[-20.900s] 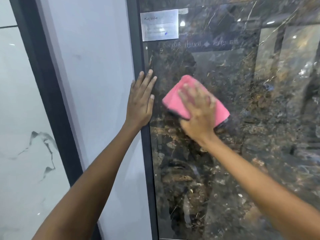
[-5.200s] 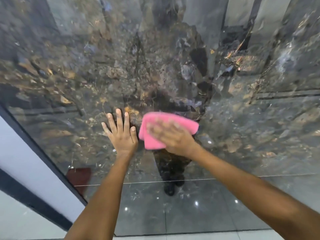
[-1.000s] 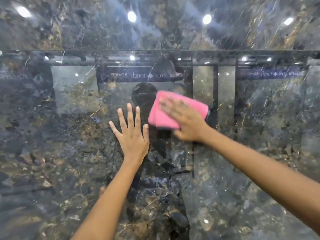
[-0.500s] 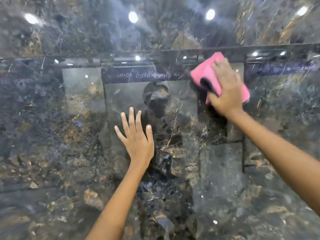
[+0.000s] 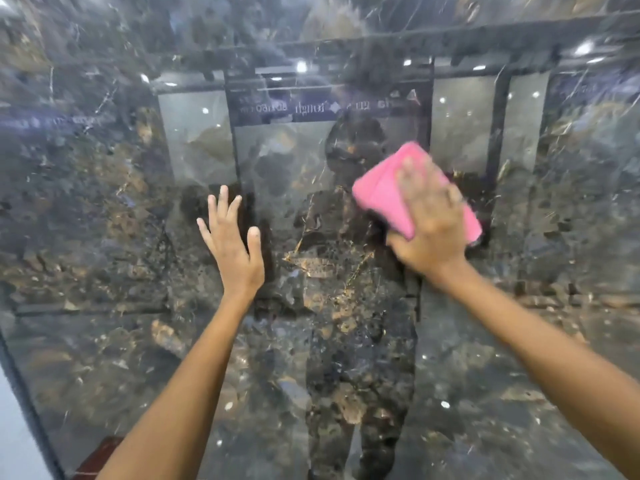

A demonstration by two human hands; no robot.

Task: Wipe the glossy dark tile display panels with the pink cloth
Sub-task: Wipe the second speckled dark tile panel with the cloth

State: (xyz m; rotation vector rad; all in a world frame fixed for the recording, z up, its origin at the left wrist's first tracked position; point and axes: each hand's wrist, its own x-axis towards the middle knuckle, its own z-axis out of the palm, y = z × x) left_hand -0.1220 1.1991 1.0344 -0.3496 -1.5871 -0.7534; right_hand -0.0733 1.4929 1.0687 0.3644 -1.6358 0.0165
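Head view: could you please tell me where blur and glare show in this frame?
Head view: the right hand and folded pink cloth are motion-smeared; the left hand looks sharper; the glossy dark tile panel mirrors ceiling lights and the person's silhouette.

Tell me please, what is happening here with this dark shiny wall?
A person is wiping a glossy dark tile panel with a folded pink cloth. The right hand presses the cloth against the panel, to the right of the person's own reflection. The left hand lies flat on the panel, fingers spread, holding nothing. The right hand looks blurred, which suggests a wiping stroke.
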